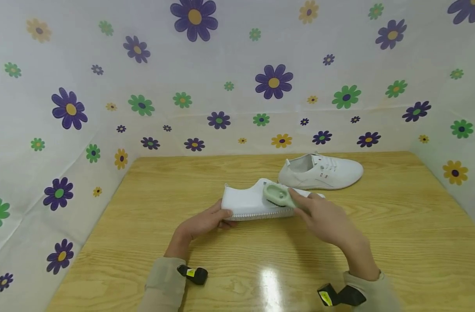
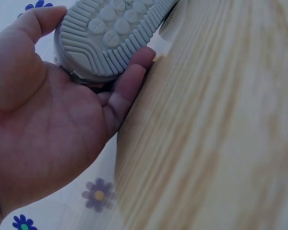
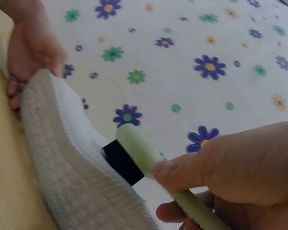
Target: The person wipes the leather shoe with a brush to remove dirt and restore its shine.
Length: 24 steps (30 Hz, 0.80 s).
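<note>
A white shoe (image 1: 243, 201) is tipped on its side above the table, its studded sole (image 3: 62, 158) turned toward me. My left hand (image 1: 207, 222) grips it by the heel; in the left wrist view the thumb lies on one side of the grey-white sole (image 2: 113, 33) and the fingers on the other. My right hand (image 1: 325, 216) holds a pale green brush (image 1: 277, 194) by its handle. In the right wrist view the brush's dark bristles (image 3: 122, 163) touch the shoe's upper near the sole edge.
A second white shoe (image 1: 327, 171), with laces, stands upright behind the held one, toe to the right. The wooden table (image 1: 163, 182) meets a flower-patterned cloth (image 1: 229, 56) at the back and sides.
</note>
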Each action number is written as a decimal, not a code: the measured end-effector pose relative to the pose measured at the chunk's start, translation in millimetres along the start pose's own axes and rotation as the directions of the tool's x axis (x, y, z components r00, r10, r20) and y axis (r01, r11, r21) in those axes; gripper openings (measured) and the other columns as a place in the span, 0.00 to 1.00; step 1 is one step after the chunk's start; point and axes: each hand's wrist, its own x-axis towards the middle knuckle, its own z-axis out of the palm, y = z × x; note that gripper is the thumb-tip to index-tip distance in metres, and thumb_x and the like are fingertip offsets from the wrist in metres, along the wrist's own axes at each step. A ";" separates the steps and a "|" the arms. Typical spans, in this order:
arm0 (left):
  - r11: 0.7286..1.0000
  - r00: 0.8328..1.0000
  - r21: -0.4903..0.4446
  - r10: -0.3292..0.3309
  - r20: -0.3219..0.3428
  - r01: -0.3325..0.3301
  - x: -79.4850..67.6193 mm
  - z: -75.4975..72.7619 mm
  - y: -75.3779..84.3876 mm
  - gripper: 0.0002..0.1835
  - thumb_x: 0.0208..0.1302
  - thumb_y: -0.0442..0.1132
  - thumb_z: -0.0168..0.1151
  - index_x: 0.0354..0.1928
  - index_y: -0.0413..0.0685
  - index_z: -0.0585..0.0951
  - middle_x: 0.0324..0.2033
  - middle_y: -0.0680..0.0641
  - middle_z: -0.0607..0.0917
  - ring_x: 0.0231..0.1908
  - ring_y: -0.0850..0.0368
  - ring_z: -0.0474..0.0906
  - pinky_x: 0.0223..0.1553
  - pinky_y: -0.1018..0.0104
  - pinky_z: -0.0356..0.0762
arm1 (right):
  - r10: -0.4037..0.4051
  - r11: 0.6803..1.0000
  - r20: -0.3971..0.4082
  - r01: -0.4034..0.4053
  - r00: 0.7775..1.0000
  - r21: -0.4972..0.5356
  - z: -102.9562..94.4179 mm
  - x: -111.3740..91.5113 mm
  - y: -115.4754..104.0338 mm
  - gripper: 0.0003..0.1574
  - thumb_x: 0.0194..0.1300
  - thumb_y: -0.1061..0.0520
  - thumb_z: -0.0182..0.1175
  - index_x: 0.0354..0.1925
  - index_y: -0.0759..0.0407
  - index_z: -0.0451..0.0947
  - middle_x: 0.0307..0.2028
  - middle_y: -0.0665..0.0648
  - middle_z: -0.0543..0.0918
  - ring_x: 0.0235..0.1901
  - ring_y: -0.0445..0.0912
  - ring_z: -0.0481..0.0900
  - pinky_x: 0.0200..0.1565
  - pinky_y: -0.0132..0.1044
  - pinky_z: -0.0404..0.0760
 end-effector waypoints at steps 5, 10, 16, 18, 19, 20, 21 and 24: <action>1.000 1.000 0.001 -0.009 0.000 0.009 1.6 0.3 0.3 0.30 0.73 0.47 0.42 0.71 0.48 0.49 0.57 0.39 0.69 0.50 0.48 0.74 0.53 0.56 0.72 | 0.013 0.999 -0.014 -0.014 1.000 -0.050 -4.7 -3.3 6.9 0.30 0.71 0.55 0.51 0.69 0.52 0.61 0.34 0.57 0.75 0.27 0.45 0.68 0.27 0.37 0.69; 1.000 1.000 -0.001 0.002 -0.003 -0.002 2.4 0.0 -0.9 0.29 0.72 0.47 0.43 0.70 0.48 0.50 0.55 0.39 0.71 0.50 0.48 0.74 0.52 0.56 0.72 | -0.039 0.999 0.043 0.040 0.998 -0.018 13.2 7.3 -11.2 0.31 0.71 0.54 0.52 0.70 0.50 0.60 0.34 0.57 0.74 0.22 0.43 0.68 0.25 0.35 0.69; 1.000 1.000 0.014 0.016 -0.010 -0.016 5.6 2.5 0.5 0.28 0.72 0.46 0.42 0.69 0.47 0.50 0.55 0.39 0.71 0.49 0.49 0.74 0.50 0.59 0.73 | 0.019 1.000 0.064 -0.019 0.998 -0.007 -3.6 0.4 -3.5 0.30 0.71 0.54 0.51 0.69 0.48 0.61 0.36 0.59 0.75 0.27 0.45 0.69 0.27 0.37 0.70; 1.000 1.000 0.010 0.013 -0.006 -0.013 6.5 2.5 0.6 0.28 0.72 0.46 0.43 0.69 0.46 0.50 0.56 0.39 0.70 0.49 0.49 0.74 0.50 0.59 0.73 | 0.041 0.999 0.067 -0.041 0.997 -0.006 -15.2 -5.5 5.5 0.29 0.71 0.55 0.50 0.69 0.50 0.62 0.33 0.58 0.76 0.27 0.46 0.69 0.27 0.38 0.70; 1.000 1.000 0.007 0.007 -0.004 -0.007 6.3 2.4 0.9 0.29 0.72 0.47 0.43 0.69 0.47 0.50 0.56 0.39 0.69 0.50 0.49 0.74 0.51 0.59 0.73 | 0.040 0.999 0.058 -0.039 0.998 -0.012 -19.3 -7.6 9.1 0.29 0.71 0.56 0.50 0.69 0.52 0.62 0.32 0.57 0.76 0.27 0.46 0.69 0.28 0.39 0.69; 1.000 1.000 0.004 0.005 -0.003 -0.005 5.8 2.1 1.0 0.29 0.72 0.47 0.43 0.69 0.47 0.49 0.57 0.38 0.69 0.50 0.48 0.74 0.51 0.58 0.73 | 0.046 0.999 0.055 -0.045 0.997 -0.011 -21.6 -9.1 11.5 0.29 0.72 0.57 0.50 0.69 0.52 0.62 0.31 0.56 0.75 0.27 0.46 0.69 0.29 0.39 0.69; 1.000 1.000 0.001 0.001 -0.004 -0.001 5.1 1.7 0.8 0.30 0.72 0.47 0.43 0.70 0.47 0.49 0.57 0.38 0.68 0.50 0.48 0.74 0.52 0.58 0.73 | 0.045 0.999 0.044 -0.045 0.998 -0.020 -22.2 -9.5 12.5 0.29 0.71 0.57 0.50 0.69 0.53 0.62 0.31 0.55 0.76 0.27 0.45 0.68 0.30 0.38 0.69; 1.000 1.000 -0.003 -0.001 -0.001 0.001 2.0 0.1 -0.6 0.30 0.72 0.46 0.43 0.70 0.47 0.48 0.58 0.37 0.68 0.51 0.47 0.74 0.53 0.56 0.72 | 0.040 0.999 0.027 -0.040 0.999 -0.031 -13.1 -5.4 6.0 0.29 0.71 0.57 0.51 0.69 0.51 0.62 0.32 0.57 0.76 0.25 0.44 0.68 0.27 0.37 0.69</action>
